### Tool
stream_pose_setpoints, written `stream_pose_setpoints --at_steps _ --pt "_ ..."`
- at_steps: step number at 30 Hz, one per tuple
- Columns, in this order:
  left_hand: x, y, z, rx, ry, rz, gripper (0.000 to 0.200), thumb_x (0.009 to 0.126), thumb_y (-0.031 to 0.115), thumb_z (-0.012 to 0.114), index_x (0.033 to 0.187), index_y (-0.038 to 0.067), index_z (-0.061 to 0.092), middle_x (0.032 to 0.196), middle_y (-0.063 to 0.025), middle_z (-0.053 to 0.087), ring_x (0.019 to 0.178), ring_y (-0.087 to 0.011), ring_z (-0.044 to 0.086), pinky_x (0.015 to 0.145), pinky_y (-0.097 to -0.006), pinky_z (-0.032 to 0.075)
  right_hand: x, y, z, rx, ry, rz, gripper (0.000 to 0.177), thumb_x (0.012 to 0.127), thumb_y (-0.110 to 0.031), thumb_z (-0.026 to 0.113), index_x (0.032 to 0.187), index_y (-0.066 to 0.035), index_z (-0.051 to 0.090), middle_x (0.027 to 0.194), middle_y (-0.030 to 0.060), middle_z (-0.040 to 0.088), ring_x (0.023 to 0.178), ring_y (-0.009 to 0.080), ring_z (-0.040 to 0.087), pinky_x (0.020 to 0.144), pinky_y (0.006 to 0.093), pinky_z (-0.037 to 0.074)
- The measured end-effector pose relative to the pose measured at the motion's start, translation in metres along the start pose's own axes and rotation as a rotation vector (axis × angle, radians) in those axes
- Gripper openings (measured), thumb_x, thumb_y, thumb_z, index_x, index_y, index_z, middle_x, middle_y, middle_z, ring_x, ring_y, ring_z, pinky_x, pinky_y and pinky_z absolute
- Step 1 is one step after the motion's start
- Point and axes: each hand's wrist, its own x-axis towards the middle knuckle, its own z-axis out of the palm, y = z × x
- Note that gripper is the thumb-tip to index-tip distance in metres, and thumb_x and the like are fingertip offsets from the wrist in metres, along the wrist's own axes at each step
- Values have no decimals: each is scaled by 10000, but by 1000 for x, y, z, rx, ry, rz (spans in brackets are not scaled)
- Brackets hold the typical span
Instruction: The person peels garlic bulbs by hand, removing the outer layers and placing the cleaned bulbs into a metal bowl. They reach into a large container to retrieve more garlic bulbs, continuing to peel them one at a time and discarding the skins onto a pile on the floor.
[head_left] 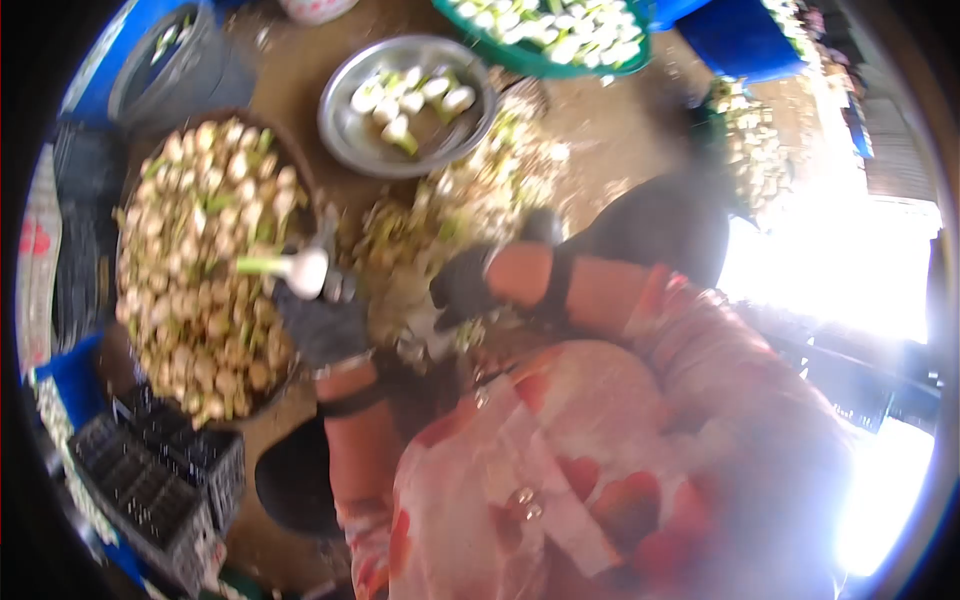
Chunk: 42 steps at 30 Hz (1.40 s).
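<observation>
My left hand (pixel 325 322), in a dark glove, grips a white garlic bulb (pixel 308 272) whose short green stem points left. The hand is at the right edge of a large round basket (pixel 312 190) heaped with untrimmed garlic bulbs (pixel 205 270). To its right is my right hand (pixel 465 284), also dark-gloved, with fingers curled in above the floor scraps. What those fingers hold, if anything, is blurred. Beyond both hands, a steel bowl (pixel 335 140) contains several clean white bulbs (pixel 398 130) with green stems.
Peelings and stem scraps (pixel 460 210) lie on the floor between basket and bowl. A green basin (pixel 545 68) full of white bulbs stands at the back. Black crates (pixel 150 480) are at lower left, and a dark bucket (pixel 165 80) is at upper left. Glare washes out the right side.
</observation>
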Motion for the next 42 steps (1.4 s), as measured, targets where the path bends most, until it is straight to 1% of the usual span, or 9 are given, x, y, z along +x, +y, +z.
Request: stream_pose_setpoints --at_steps 5,10,14,16,19,22,25,35,42 --pt "-7 11 33 -78 -129 44 512 992 181 541 1444 -10 392 1347 -165 522 1069 -201 596 900 -325 527 -26 -21 -8 878 828 -49 704 847 -585 684 1299 -61 559 1169 141 657 1103 267 620 956 411 485" --pt "-15 41 26 -93 -246 -155 516 1030 165 479 1482 -22 317 1432 -141 478 1182 -207 548 973 -314 477 16 17 -25 1925 320 -239 546 833 -592 715 1106 -130 612 972 35 643 838 184 624 705 397 542" --pt "-8 22 29 14 -96 56 487 1042 177 473 1471 -19 350 1423 -137 493 1255 -190 499 1032 -303 420 28 101 -74 2122 1125 -484 623 805 -613 725 1189 -142 586 994 15 660 886 193 633 724 379 544" --pt "-17 8 18 166 -93 94 477 1048 181 469 1468 -17 361 1418 -137 500 1265 -189 494 1034 -307 423 -22 177 -107 1987 983 -852 850 855 -757 514 1293 -29 514 1249 169 623 1118 320 612 1042 433 487" --pt "-29 14 17 -397 16 -380 449 1042 161 483 1449 -10 403 1419 -138 500 1268 -197 498 1027 -310 437 -51 208 -159 2631 407 -859 423 927 -338 519 1302 -147 556 1320 12 570 1145 177 587 1034 582 382" --pt "-23 18 18 -546 107 -393 417 1026 121 491 1420 -8 446 1371 -131 522 1183 -184 518 954 -298 466 11 105 -183 1536 934 -17 346 927 -172 583 1273 -160 595 1228 47 615 1119 182 589 1047 457 429" --pt "3 39 11 -594 212 -580 384 1002 66 485 1378 -14 488 1220 -92 582 941 -133 561 796 -263 494 106 43 -168 -30 853 -155 397 878 -234 651 1260 -133 614 1227 96 625 1177 256 571 1047 393 431" --pt "17 31 -20 -584 297 -655 448 1010 114 470 1432 -17 403 1303 -133 538 1026 -166 565 866 -302 508 209 -33 -170 -650 813 -29 320 847 -317 653 1108 -150 734 1271 67 635 1286 303 493 1093 510 328" --pt "16 8 -6 -1090 175 -677 550 1041 192 475 1509 39 229 1354 -175 500 1120 -288 624 967 -394 528 113 -8 -135 1730 643 -176 405 922 -235 715 1223 11 602 1075 117 684 952 225 674 775 316 561"
